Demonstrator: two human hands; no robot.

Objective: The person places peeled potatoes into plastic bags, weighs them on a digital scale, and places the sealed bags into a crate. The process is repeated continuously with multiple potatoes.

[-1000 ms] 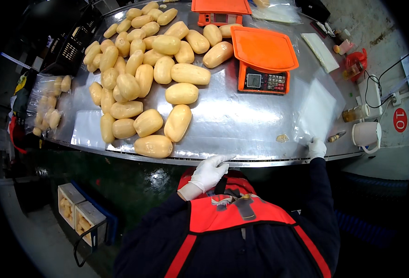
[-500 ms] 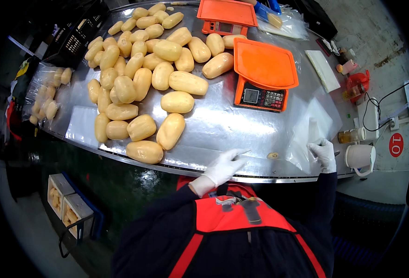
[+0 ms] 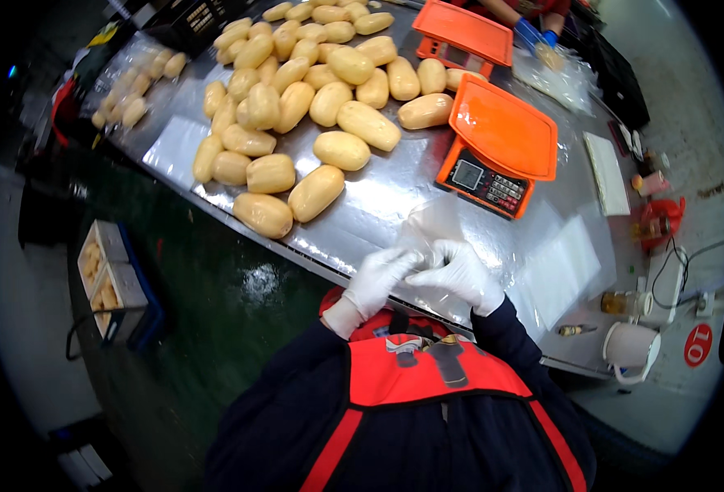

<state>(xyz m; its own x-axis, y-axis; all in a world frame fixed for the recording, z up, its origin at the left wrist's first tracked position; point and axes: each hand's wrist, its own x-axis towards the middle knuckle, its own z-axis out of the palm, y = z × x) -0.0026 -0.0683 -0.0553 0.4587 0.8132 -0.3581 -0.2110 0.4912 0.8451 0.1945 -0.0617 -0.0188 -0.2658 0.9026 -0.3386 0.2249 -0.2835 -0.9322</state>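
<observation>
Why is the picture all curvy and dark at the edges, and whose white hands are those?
There's no robot here! A person wears a wide, round-seeing camera on their head, and it looks down, so straight edges look bent. The white-gloved left hand and right hand belong to that person. In their grip is a clear plastic bag, held just above the near edge of a shiny metal table. On the table lies a pile of pale yellow vegetables, with two orange scales beside it. More clear plastic lies flat on the right. At the top, blue gloves show that somebody else is there too.
</observation>
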